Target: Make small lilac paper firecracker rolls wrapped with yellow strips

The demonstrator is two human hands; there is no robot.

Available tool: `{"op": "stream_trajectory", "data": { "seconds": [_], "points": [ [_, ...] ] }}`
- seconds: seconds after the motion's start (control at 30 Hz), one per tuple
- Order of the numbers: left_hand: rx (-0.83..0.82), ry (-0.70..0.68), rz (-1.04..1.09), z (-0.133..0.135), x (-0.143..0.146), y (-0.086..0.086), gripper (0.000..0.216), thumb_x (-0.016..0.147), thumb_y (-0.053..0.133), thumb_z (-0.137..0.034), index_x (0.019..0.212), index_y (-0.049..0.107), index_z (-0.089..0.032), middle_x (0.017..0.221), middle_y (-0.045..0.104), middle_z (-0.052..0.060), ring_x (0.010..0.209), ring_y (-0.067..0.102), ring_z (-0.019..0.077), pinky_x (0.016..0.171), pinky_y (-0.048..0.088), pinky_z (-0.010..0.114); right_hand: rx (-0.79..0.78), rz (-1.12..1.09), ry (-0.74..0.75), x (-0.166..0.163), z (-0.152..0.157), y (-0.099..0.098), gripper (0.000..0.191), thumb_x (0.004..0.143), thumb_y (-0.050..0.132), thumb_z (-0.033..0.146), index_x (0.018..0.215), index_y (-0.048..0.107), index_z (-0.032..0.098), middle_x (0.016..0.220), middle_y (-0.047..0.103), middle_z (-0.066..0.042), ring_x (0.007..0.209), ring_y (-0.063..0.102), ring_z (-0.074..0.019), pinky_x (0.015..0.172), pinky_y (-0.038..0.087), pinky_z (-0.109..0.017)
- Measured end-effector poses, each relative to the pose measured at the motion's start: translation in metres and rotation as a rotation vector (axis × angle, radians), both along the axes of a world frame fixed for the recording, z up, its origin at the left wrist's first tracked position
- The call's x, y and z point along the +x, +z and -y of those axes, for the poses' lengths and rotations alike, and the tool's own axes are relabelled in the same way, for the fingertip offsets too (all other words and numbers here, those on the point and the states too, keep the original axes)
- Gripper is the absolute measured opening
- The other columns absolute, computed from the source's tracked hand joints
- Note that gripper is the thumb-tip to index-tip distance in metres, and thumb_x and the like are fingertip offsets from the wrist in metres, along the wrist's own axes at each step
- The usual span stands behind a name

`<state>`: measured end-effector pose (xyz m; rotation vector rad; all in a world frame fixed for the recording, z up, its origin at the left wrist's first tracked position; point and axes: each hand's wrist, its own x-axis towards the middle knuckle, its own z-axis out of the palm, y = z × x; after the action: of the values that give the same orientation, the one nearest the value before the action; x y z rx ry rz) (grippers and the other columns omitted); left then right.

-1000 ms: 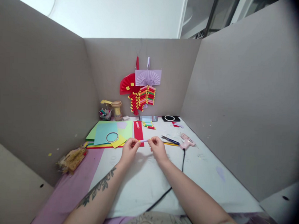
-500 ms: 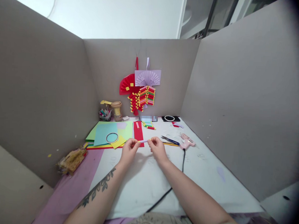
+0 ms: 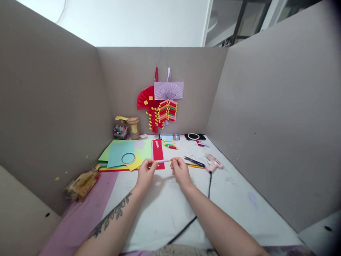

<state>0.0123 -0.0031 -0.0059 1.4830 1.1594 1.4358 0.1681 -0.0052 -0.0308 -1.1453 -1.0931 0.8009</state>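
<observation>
Between my two hands, above the white table, runs a thin lilac paper tube (image 3: pixel 163 161) with yellow at its ends. My left hand (image 3: pixel 146 172) pinches its left end between thumb and fingers. At the other end, the fingertips of my right hand (image 3: pixel 181 172) are closed on the yellow tip. Behind the tube lies a red paper strip (image 3: pixel 158 153) with a pink paper roll (image 3: pixel 157 144) on it. Several finished paper rolls (image 3: pixel 170 144), coloured with yellow ends, lie just beyond.
Scissors (image 3: pixel 195 161) and a pink glue gun (image 3: pixel 213 164) with a black cord lie to the right. On the left, a tape roll (image 3: pixel 128 153) rests on coloured paper sheets (image 3: pixel 109 159). Red and lilac fan ornaments (image 3: pixel 168 91) hang on the grey back partition (image 3: pixel 119 74).
My right fingers have slid slightly outward, so the tube's yellow right tip now shows. My left hand has shifted a little left. The view has tilted slightly.
</observation>
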Motion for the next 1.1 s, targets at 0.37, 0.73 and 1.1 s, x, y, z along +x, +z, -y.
{"op": "stream_trajectory", "data": {
  "seconds": [0.37, 0.73, 1.1],
  "points": [
    [-0.047, -0.054, 0.035, -0.001, 0.001, -0.001, 0.024, 0.072, 0.062, -0.040, 0.074, 0.055, -0.017, 0.065, 0.051, -0.002, 0.060, 0.045, 0.0115, 0.057, 0.036, 0.022, 0.012, 0.036, 0.025, -0.001, 0.002, 0.003, 0.023, 0.077, 0.052, 0.043, 0.073, 0.051, 0.020, 0.057, 0.051, 0.002, 0.045, 0.041, -0.0107, 0.042, 0.033, -0.022],
    [-0.132, -0.073, 0.181, -0.012, -0.003, -0.012, 0.028, 0.071, 0.061, -0.043, 0.070, 0.052, -0.017, 0.055, 0.043, -0.006, 0.051, 0.038, 0.0079, 0.051, 0.031, 0.020, -0.005, 0.009, -0.106, 0.012, -0.005, 0.005, 0.025, 0.076, 0.052, 0.043, 0.068, 0.047, 0.020, 0.060, 0.052, 0.001, 0.052, 0.046, -0.0129, 0.048, 0.036, -0.024],
    [-0.133, -0.089, 0.169, -0.011, -0.002, -0.012, 0.027, 0.071, 0.062, -0.042, 0.072, 0.054, -0.017, 0.059, 0.048, -0.005, 0.052, 0.042, 0.0082, 0.052, 0.033, 0.019, 0.098, 0.121, -0.020, 0.010, 0.001, 0.012, 0.024, 0.074, 0.058, 0.042, 0.075, 0.058, 0.018, 0.066, 0.059, -0.003, 0.067, 0.053, -0.0181, 0.065, 0.043, -0.030]
  ]
}}
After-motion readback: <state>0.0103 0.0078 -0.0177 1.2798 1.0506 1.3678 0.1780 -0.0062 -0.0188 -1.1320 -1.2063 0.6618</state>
